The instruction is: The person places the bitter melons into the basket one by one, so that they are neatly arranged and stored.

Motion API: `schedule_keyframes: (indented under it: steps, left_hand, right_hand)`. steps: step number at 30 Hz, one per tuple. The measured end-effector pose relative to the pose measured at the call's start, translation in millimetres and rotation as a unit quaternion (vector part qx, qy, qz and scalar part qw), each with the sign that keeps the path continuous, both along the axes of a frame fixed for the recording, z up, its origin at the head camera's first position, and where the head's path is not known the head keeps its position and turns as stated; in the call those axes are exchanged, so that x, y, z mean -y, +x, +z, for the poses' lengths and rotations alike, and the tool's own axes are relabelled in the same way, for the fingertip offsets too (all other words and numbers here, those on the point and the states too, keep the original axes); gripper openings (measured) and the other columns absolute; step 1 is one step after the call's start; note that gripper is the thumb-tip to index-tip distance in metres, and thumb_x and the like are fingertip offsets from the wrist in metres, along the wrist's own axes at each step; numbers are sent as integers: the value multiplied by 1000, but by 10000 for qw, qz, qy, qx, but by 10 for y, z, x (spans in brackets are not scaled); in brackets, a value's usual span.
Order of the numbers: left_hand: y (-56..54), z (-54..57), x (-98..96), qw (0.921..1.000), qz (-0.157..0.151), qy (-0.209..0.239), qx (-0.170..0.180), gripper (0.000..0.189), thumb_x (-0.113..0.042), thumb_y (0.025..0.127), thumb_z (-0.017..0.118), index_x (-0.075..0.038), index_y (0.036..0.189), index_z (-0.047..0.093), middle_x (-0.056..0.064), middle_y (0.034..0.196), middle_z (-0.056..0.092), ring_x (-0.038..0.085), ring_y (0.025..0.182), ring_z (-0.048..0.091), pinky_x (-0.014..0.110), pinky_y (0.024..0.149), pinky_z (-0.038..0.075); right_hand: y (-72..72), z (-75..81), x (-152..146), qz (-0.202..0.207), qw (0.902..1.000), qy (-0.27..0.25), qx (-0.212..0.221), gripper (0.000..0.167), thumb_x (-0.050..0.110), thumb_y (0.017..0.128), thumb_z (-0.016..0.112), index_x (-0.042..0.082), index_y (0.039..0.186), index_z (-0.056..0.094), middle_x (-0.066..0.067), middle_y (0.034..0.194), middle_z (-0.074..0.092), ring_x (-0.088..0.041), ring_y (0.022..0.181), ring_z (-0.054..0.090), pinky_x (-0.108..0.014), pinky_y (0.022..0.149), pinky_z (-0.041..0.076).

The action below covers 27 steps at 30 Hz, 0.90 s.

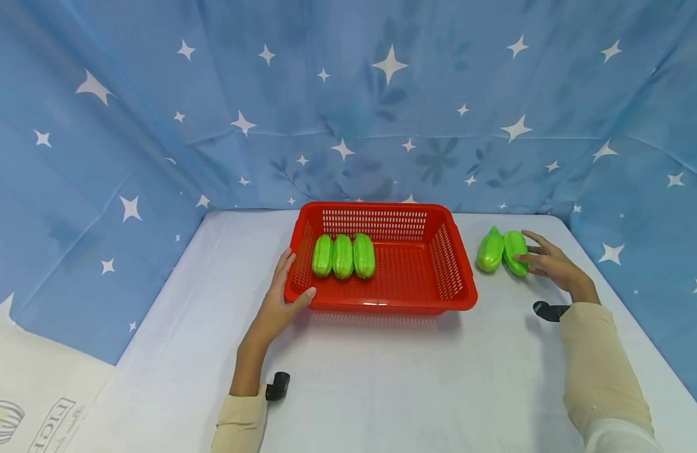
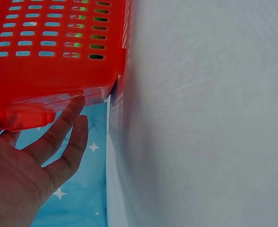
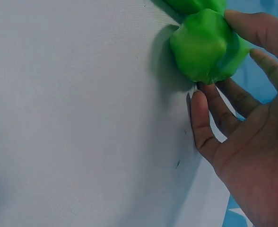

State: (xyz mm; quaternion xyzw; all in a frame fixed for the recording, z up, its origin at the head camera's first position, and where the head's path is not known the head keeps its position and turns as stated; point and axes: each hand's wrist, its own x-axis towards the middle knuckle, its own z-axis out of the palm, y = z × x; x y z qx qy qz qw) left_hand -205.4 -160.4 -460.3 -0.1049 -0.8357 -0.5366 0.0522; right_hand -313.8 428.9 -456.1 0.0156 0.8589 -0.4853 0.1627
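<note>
A red plastic basket [image 1: 377,304] stands on the white table. My left hand [image 1: 277,308] rests at its front left corner, the thumb on the front rim and the fingers along the left side. In the left wrist view, fairly straight fingers [image 2: 63,123] touch the basket's outer wall. Three glossy ribbed green fruits [image 1: 343,257] lie side by side in the basket's left half. Right of the basket, my right hand [image 1: 555,267] holds another ribbed green fruit [image 3: 203,47], thumb on one side and bent fingers on the other. Next to it lies a green fruit with a narrow neck [image 1: 490,250].
A blue curtain with white stars [image 1: 348,100] hangs behind the table and along both sides. The white tabletop [image 1: 394,384] extends in front of the basket. Black wrist devices [image 1: 277,386] sit at both cuffs. Printed cloth [image 1: 31,409] shows at the lower left.
</note>
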Motion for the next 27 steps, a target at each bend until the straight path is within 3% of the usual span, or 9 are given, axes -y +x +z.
schedule_keyframes:
  steps: [4,6,9,12,18,20,22,25,27]
  left_hand:
    - [-2,5,7,10000,-24,34,-29,87,-43,88,68,-24,157,19,-16,163,8,18,152,11,53,111,37]
    - [0,5,8,10000,-37,48,-21,87,-42,88,68,-24,157,19,-16,163,7,18,152,10,53,111,37]
    - [2,2,9,10000,-33,65,8,87,-42,88,68,-24,157,19,-16,163,7,18,152,10,52,111,38]
    - [4,3,5,10000,-22,65,32,87,-43,88,68,-25,157,19,-17,163,7,18,152,10,53,111,38]
    - [8,6,2,10000,-14,25,28,86,-44,88,68,-25,157,19,-18,163,7,17,152,11,53,112,36]
    - [3,3,5,10000,-20,19,6,86,-44,88,68,-25,157,19,-17,163,7,18,152,11,53,112,37]
    - [-1,1,8,10000,-27,25,-5,87,-43,88,68,-25,157,19,-17,163,7,18,152,11,53,111,38]
    - [-5,-5,12,10000,-26,31,-18,87,-43,88,68,-25,157,19,-17,163,7,19,152,11,52,109,40]
    - [-5,-9,13,10000,-34,44,-25,87,-43,88,68,-26,157,19,-18,163,7,19,152,11,52,110,39]
  right_hand:
    - [-12,11,10,44,9999,-36,140,94,30,97,60,24,156,-14,-38,156,-6,-54,143,12,-66,114,23]
    - [-19,8,14,21,9998,-29,215,95,29,97,60,22,155,-16,-39,155,-7,-54,143,14,-63,113,30]
    - [-17,4,23,-39,9997,-2,258,98,31,97,60,20,155,-18,-40,155,-6,-52,143,16,-38,98,49]
    - [-6,6,31,-95,9997,5,220,100,33,96,61,18,154,-19,-40,155,-3,-50,141,20,-19,84,46]
    - [18,10,14,-304,9991,-186,225,101,30,98,57,13,150,-28,-39,155,1,-46,135,28,-47,105,42]
    - [28,18,12,-408,9985,-251,250,101,30,98,55,10,149,-30,-38,155,3,-38,127,38,-42,102,46]
    - [37,28,13,-487,9980,-316,255,103,30,98,56,8,148,-32,-38,152,8,-21,114,49,-30,93,51]
    - [49,39,14,-577,9968,-514,218,104,28,98,56,8,147,-33,-37,147,17,2,93,51,-17,78,51]
    - [60,44,11,-636,9957,-637,206,105,27,98,57,9,147,-34,-36,146,17,5,89,50,-16,76,51]
